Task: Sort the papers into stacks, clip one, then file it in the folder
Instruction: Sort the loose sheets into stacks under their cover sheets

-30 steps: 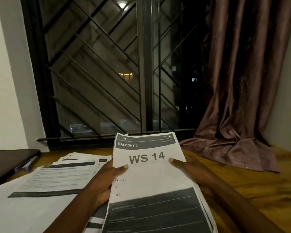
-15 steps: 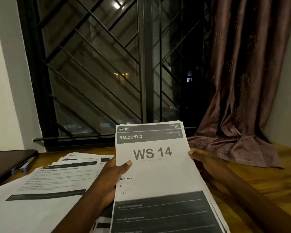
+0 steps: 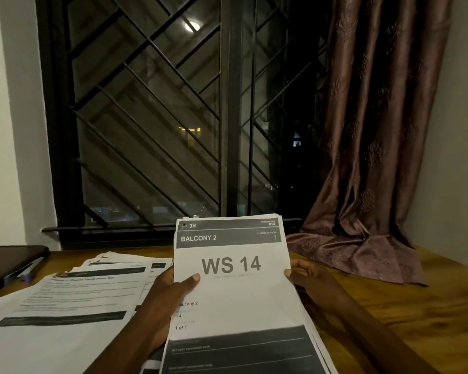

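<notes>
I hold a thick stack of papers [image 3: 235, 298] upright over the wooden table, its top sheet printed "BALCONY 2" and "WS 14". My left hand [image 3: 170, 295] grips its left edge, thumb on the front. My right hand [image 3: 308, 279] holds the right edge, thumb tip on the sheet and fingers behind. A second spread of printed papers [image 3: 73, 300] lies flat on the table to the left. A dark folder [image 3: 8, 263] sits at the far left edge with a pen [image 3: 22, 272] beside it. No clip is visible.
The wooden table [image 3: 416, 306] extends to the right. A brown curtain [image 3: 368, 211] hangs down and pools on the table's back right. A barred window [image 3: 173, 117] runs along the back, and white walls stand at both sides.
My right hand slid from the front of the top sheet out to the stack's right edge. The stack stands slightly more upright.
</notes>
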`<state>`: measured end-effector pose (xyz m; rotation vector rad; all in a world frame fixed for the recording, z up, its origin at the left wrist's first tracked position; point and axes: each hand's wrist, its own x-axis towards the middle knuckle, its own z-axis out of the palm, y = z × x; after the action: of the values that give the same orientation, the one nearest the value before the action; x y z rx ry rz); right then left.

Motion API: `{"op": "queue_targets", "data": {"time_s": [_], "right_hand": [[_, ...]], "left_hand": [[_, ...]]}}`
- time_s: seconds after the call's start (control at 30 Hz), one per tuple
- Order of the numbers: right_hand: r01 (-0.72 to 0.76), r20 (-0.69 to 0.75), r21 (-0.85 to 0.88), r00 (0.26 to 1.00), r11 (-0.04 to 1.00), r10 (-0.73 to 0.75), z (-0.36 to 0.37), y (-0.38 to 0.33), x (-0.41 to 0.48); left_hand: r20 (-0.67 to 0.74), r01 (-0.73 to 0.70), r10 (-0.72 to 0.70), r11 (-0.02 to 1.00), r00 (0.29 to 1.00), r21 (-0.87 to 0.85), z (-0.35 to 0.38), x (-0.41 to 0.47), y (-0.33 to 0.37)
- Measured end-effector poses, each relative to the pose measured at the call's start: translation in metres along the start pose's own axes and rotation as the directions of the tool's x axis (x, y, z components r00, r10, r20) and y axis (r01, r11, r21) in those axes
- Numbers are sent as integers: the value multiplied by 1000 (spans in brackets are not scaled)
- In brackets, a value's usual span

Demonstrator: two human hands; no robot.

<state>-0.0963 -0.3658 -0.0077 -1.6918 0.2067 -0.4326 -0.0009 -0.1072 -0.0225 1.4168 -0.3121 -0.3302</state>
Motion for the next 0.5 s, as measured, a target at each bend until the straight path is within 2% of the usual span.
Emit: {"op": "queue_targets", "data": {"time_s": [0.3,0.43,0.5], "right_hand": [[53,-107,39,993,998,-49,-5,-11,-3],[158,-286,35,948,987,-141,-12,-11,4],[179,-325,17,931,984,-164,-17,-11,4]], "left_hand": [[-35,0,0,1000,999,6,-8,-3,7],[-62,-16,18,999,998,37,-21,1,13],[-67,-22,25,999,997,39,-29,2,11]]}}
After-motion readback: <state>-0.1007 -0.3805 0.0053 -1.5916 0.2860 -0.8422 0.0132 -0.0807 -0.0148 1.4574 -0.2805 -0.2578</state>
